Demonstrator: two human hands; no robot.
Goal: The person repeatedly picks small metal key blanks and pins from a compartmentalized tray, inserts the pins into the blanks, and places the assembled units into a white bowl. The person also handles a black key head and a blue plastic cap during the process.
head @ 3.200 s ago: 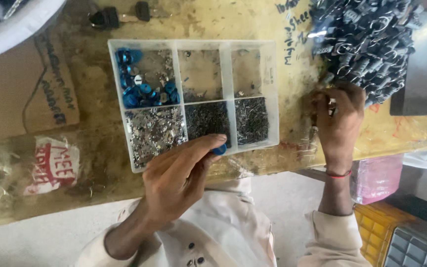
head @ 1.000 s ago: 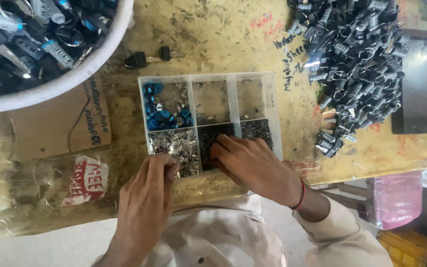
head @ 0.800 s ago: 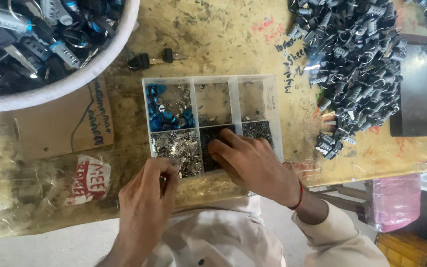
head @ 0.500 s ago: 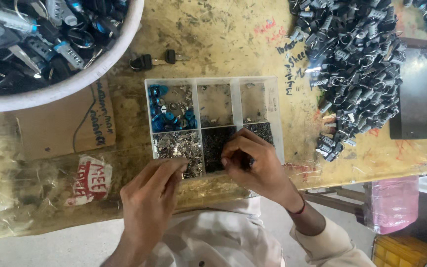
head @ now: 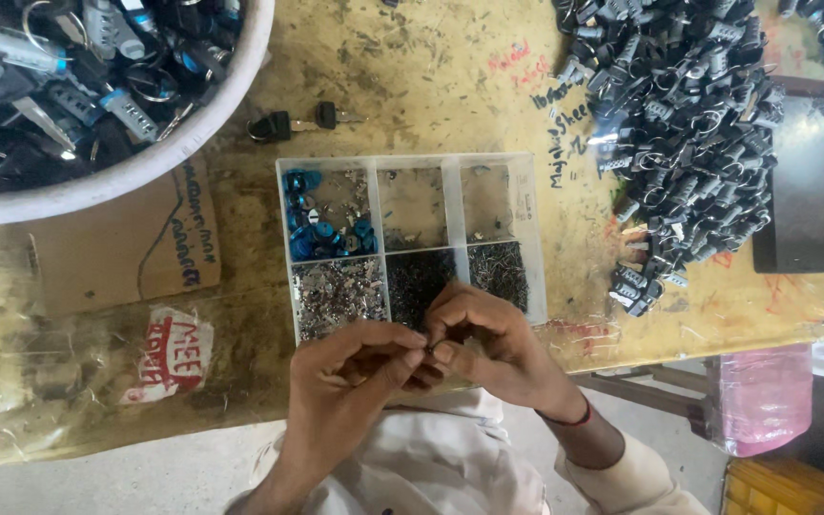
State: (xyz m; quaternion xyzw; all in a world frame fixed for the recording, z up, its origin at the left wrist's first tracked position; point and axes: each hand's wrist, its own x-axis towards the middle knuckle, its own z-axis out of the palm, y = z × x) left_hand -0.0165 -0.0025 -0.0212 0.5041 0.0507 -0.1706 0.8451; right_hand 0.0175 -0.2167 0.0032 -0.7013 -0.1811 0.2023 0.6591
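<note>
My left hand (head: 350, 381) and my right hand (head: 493, 343) meet fingertip to fingertip at the near edge of a clear compartment tray (head: 526, 191). Together they pinch a small dark part (head: 428, 347), mostly hidden by the fingers. The tray holds blue pieces (head: 321, 224) in its far left cell, shiny metal bits (head: 336, 296) in the near left cell, and fine dark pieces (head: 498, 272) in the near middle and right cells. Both hands hover just over the near middle cell's front wall.
A heap of dark lock cylinders (head: 693, 124) lies at the right beside a black tray (head: 817, 191). A white bowl (head: 174, 153) of keys and locks stands at the far left. Two black keys (head: 298, 122) lie behind the compartment tray. Cardboard (head: 126, 257) and a plastic bag (head: 59, 381) cover the left.
My right hand has drawn back from the dark compartment toward me. My left hand has come across to meet it, and the fingertips now close together on a small part.
</note>
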